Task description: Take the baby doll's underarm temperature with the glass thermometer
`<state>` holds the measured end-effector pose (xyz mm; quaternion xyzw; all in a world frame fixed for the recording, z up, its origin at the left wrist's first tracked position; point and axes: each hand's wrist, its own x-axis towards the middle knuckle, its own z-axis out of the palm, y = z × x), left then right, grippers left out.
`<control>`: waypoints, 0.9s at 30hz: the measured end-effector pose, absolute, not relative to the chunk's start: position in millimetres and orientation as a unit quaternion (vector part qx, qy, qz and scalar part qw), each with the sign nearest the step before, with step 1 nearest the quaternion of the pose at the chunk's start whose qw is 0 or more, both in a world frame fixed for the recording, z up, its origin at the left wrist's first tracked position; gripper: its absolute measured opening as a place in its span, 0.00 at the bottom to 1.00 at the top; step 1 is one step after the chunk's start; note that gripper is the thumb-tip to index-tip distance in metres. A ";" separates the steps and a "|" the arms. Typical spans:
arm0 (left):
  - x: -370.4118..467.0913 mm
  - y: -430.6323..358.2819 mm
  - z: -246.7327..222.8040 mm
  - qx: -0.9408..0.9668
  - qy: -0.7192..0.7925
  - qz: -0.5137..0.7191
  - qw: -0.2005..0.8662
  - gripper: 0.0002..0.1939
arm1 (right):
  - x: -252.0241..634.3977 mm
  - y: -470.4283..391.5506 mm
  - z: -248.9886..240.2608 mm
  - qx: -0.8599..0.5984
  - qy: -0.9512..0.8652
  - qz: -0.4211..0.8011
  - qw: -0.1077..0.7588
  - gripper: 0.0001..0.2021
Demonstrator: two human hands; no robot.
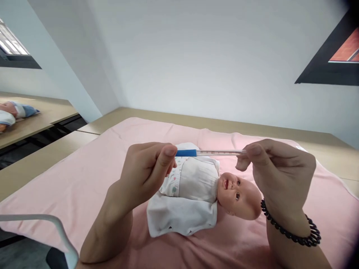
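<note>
Between my two hands a thin glass thermometer with a blue end is held level, above a baby doll. My left hand pinches the blue end. At the clear end, thumb and fingers of my right hand grip the glass; a black coil band circles that wrist. Below lies the doll on its back, its head to the right, dressed in a white top and a patterned lower garment. White cloth is spread under and beside it. My left hand hides part of the doll's lower body.
A pink blanket covers much of the wooden table, which stands against a pale wall. At far left another table bears a second doll. A grey chair frame rises at the lower left.
</note>
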<state>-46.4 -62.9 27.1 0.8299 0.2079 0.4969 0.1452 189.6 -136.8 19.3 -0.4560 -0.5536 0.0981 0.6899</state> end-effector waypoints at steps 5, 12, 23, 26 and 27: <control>-48.8 -58.2 32.3 0.845 0.246 0.457 0.129 0.23 | 185.4 -138.6 19.2 -0.469 -0.555 0.084 0.682 0.03; -50.3 -53.9 35.3 0.839 0.249 0.481 0.059 0.05 | 185.6 -137.4 23.9 -0.463 -0.588 0.111 0.653 0.10; -53.8 -61.0 39.6 0.851 0.265 0.452 0.044 0.10 | 187.9 -133.2 13.8 -0.473 -0.562 0.065 0.675 0.02; -49.5 -69.5 42.2 0.854 0.257 0.446 0.078 0.25 | 192.4 -134.0 12.4 -0.485 -0.584 0.111 0.641 0.12; -48.0 -71.8 42.7 0.853 0.255 0.446 0.089 0.27 | 193.5 -134.2 12.3 -0.494 -0.590 0.126 0.626 0.17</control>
